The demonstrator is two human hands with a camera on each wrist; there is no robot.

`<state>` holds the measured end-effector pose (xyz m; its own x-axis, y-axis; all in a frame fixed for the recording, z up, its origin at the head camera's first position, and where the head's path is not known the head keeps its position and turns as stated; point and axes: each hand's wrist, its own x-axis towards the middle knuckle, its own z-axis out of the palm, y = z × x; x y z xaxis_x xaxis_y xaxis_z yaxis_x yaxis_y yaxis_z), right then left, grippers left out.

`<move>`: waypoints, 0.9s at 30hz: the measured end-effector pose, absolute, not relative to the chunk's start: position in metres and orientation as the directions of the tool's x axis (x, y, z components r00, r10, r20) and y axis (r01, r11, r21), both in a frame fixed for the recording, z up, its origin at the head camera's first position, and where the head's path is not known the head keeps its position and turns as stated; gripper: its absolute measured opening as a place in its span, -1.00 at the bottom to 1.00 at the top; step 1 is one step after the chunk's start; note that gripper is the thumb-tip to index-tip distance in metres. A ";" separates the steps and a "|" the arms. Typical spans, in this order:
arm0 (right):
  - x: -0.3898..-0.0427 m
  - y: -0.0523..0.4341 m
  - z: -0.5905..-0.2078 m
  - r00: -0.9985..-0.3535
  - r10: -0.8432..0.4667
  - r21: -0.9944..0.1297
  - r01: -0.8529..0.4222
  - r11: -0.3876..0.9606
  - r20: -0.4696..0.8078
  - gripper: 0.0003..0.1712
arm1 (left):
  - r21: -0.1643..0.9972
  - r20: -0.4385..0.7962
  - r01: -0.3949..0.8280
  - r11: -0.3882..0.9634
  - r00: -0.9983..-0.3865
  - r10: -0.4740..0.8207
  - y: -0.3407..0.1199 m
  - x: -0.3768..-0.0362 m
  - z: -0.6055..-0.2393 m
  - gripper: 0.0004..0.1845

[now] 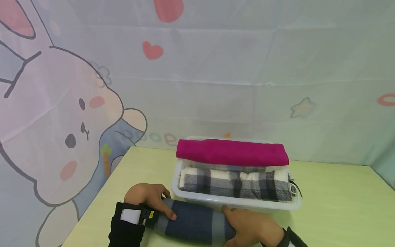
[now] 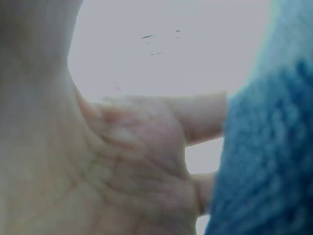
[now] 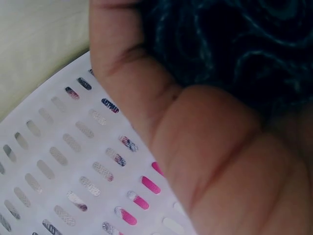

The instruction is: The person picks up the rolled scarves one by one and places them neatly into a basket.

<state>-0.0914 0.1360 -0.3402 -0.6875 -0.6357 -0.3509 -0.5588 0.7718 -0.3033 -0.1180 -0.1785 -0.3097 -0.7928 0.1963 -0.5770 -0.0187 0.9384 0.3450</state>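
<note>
A rolled-up blue cloth (image 1: 192, 223) with lighter bands lies crosswise at the front of the table. My left hand (image 1: 149, 197) grips its left end, thumb on top. At the other end, my right hand (image 1: 250, 226) holds the roll with fingers and thumb around it. The left wrist view shows the palm beside the fuzzy blue fabric (image 2: 271, 161). Coiled layers at the roll's end (image 3: 215, 54) show in the right wrist view. Just behind the roll stands a white plastic basket (image 1: 234, 202), its slotted side close to my right hand.
In the basket, a grey, black and white plaid roll (image 1: 222, 183) lies in front. A magenta roll (image 1: 231, 152) rests across the back rim, with paler plaid cloth between. Thin cords (image 1: 294, 188) stick out at the right. A printed curtain (image 1: 216, 68) hangs behind the yellow-green table (image 1: 336, 202).
</note>
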 end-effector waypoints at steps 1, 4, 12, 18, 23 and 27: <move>-0.091 0.136 -0.340 -0.691 -0.631 -0.304 -0.553 0.776 -0.354 0.13 | 0.344 -0.578 -0.018 0.939 -0.792 0.197 -0.178 -0.118 -0.310 -0.25; -0.091 0.136 -0.340 -0.698 -0.619 -0.306 -0.539 0.785 -0.360 0.13 | 0.335 -0.577 -0.016 0.942 -0.794 0.192 -0.177 -0.118 -0.310 -0.23; -0.092 0.137 -0.340 -0.683 -0.641 -0.313 -0.560 0.767 -0.350 0.09 | 0.318 -0.578 -0.011 0.948 -0.795 0.185 -0.176 -0.117 -0.310 -0.25; -0.094 0.135 -0.337 -0.669 -0.648 -0.315 -0.566 0.761 -0.363 0.02 | 0.318 -0.582 -0.022 0.948 -0.794 0.177 -0.175 -0.118 -0.311 -0.27; -0.093 0.136 -0.336 -0.662 -0.668 -0.296 -0.598 0.744 -0.341 -0.06 | 0.322 -0.599 -0.048 0.946 -0.784 0.164 -0.175 -0.119 -0.313 -0.24; -0.092 0.137 -0.336 -0.658 -0.684 -0.273 -0.627 0.729 -0.315 -0.09 | 0.306 -0.600 -0.037 0.951 -0.783 0.162 -0.174 -0.119 -0.314 -0.22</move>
